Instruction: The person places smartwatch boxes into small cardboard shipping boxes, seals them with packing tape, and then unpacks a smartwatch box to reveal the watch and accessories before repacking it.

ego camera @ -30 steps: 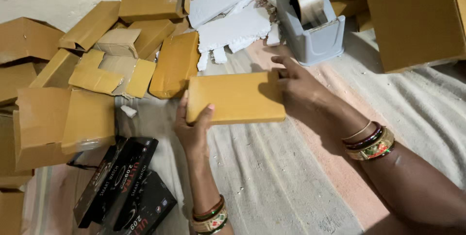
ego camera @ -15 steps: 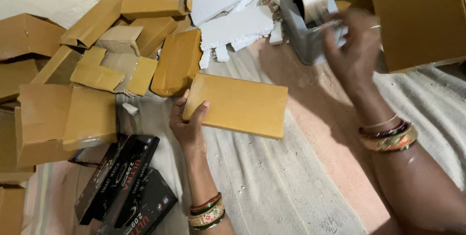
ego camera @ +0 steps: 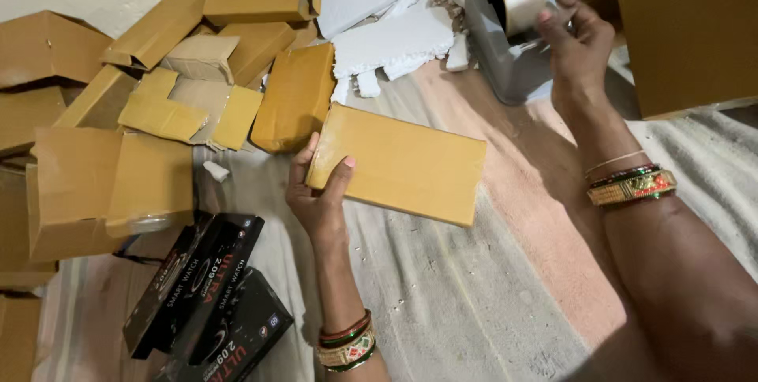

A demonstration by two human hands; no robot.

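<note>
Nearest, the left hand (ego camera: 320,196) reaches up from its bangled wrist, grip closed on the near end of a flat brown box (ego camera: 399,162) lying on the cloth-covered floor (ego camera: 442,303), while farther off the right hand (ego camera: 576,43) curls at the grey tape dispenser (ego camera: 509,31), apparently pinching tape, fingertips partly hidden.

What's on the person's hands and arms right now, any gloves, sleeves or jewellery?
No gloves or sleeves show. The left hand has pink-painted nails and red, green and gold bangles at the wrist. The right hand has a thin pale band plus dark and ornate gold bangles.
</note>
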